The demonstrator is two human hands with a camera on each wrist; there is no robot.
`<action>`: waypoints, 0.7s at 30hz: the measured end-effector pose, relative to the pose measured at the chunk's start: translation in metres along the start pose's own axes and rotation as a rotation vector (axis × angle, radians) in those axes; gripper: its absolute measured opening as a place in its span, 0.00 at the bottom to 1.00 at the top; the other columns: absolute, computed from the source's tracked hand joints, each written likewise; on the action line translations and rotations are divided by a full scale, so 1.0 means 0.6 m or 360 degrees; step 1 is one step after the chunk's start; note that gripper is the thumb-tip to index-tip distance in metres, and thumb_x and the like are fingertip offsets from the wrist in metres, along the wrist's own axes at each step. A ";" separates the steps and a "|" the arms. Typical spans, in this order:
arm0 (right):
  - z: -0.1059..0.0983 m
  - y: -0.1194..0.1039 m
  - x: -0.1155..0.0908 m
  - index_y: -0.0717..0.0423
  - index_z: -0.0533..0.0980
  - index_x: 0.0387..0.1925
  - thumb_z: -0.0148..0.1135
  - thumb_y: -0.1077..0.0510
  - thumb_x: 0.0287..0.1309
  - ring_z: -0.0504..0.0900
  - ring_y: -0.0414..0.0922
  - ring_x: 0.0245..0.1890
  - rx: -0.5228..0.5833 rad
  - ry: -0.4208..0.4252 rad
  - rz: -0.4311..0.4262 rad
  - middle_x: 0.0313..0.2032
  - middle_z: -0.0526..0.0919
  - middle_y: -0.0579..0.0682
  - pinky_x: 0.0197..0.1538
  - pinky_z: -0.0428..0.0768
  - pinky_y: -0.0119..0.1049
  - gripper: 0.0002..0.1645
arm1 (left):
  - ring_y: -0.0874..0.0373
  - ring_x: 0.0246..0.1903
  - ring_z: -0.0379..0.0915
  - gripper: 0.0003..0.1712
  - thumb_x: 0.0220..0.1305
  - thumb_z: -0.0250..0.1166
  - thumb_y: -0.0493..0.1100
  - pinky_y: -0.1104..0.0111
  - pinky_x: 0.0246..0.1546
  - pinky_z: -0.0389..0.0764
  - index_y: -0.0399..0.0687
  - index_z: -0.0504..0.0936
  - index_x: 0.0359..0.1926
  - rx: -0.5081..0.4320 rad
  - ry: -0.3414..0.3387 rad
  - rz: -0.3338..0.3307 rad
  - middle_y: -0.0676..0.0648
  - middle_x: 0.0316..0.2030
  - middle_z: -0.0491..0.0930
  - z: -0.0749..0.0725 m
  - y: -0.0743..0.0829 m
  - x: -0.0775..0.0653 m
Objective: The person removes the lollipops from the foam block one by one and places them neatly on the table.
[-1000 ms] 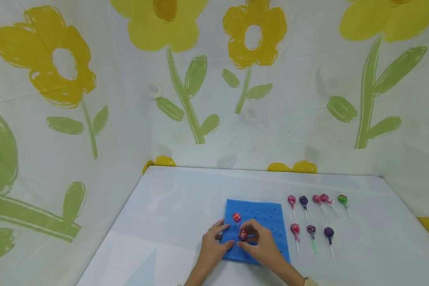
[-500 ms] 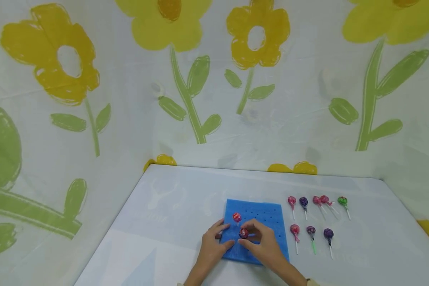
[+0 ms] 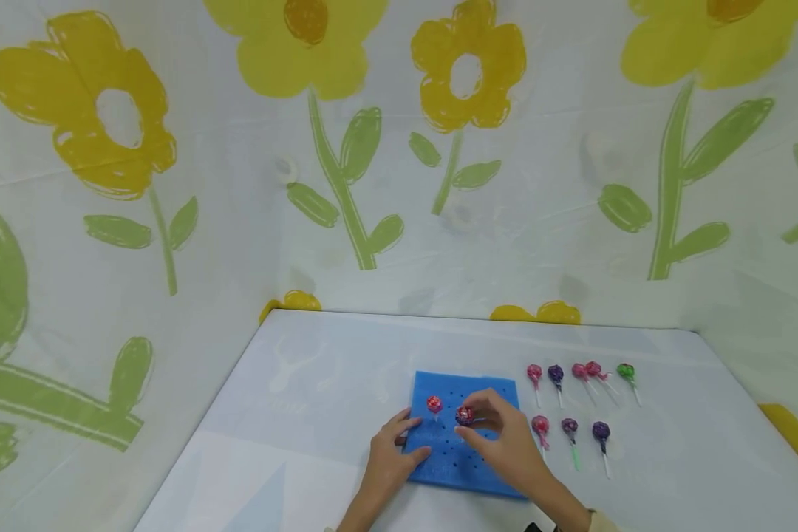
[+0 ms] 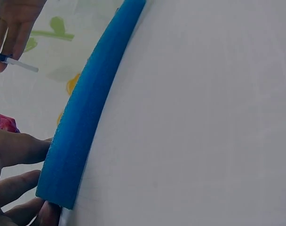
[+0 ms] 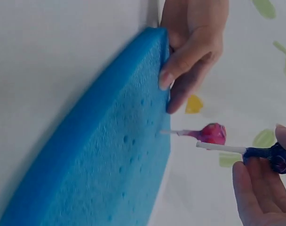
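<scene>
My right hand (image 3: 505, 440) pinches a lollipop (image 3: 465, 416) in dark purple and red wrapping by its head. In the right wrist view its white stick (image 5: 220, 148) points toward the blue foam block (image 5: 105, 155), with the tip apart from the face. That face is dotted with small holes. My left hand (image 3: 392, 454) grips the block's left side, thumb on the top face and fingers along the edge. A red-pink lollipop (image 5: 213, 133) stands with its stick in the foam, close to the held one.
Right of the block, several wrapped lollipops lie in two rows on the white table (image 3: 306, 428): pink ones (image 3: 540, 425), purple ones (image 3: 601, 431) and a green one (image 3: 626, 372). A flower-printed curtain (image 3: 539, 244) rises behind the table.
My right hand has lifted the held lollipop and carried it right and farther back over the foam. My left hand keeps its grip on the block. The head view has shifted slightly.
</scene>
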State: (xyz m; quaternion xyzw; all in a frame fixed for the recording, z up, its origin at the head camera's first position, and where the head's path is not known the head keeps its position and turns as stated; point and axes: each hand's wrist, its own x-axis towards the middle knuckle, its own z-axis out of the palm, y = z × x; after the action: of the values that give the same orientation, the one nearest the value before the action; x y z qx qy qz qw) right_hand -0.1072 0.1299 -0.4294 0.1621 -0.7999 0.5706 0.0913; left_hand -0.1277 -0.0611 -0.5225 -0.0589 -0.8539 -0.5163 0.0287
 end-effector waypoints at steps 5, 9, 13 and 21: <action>-0.021 0.017 -0.002 0.58 0.74 0.42 0.69 0.69 0.48 0.82 0.42 0.37 -0.0055 0.0036 -0.0036 0.36 0.80 0.47 0.41 0.82 0.35 0.18 | 0.43 0.55 0.71 0.25 0.51 0.72 0.39 0.59 0.48 0.77 0.42 0.81 0.52 -0.0017 0.0004 -0.0006 0.39 0.61 0.69 -0.001 -0.002 -0.001; -0.038 0.036 -0.003 0.54 0.74 0.42 0.70 0.65 0.49 0.81 0.40 0.37 -0.0110 0.0087 -0.0023 0.37 0.80 0.45 0.42 0.81 0.33 0.18 | 0.43 0.54 0.71 0.25 0.51 0.72 0.38 0.59 0.48 0.77 0.41 0.80 0.52 -0.0033 -0.0009 -0.0012 0.38 0.62 0.69 -0.002 -0.001 -0.001; -0.053 0.038 -0.003 0.53 0.74 0.43 0.71 0.64 0.49 0.81 0.39 0.38 -0.0178 0.0139 0.0003 0.37 0.80 0.45 0.42 0.81 0.31 0.19 | 0.43 0.54 0.71 0.25 0.50 0.72 0.37 0.59 0.48 0.77 0.41 0.80 0.52 -0.0029 -0.0012 -0.0017 0.38 0.62 0.69 -0.003 0.000 -0.001; -0.080 0.035 -0.007 0.54 0.74 0.44 0.69 0.63 0.51 0.81 0.40 0.39 -0.0262 0.0189 0.0000 0.40 0.79 0.46 0.41 0.80 0.29 0.18 | 0.44 0.51 0.73 0.25 0.50 0.72 0.37 0.59 0.47 0.78 0.41 0.81 0.52 -0.0016 -0.0005 -0.0020 0.39 0.61 0.70 -0.003 0.003 -0.001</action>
State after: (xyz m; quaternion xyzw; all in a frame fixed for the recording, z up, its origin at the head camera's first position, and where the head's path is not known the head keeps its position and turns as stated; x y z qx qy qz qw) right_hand -0.1129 0.1821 -0.4333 0.1199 -0.8372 0.5116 0.1516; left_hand -0.1270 -0.0617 -0.5201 -0.0545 -0.8516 -0.5208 0.0237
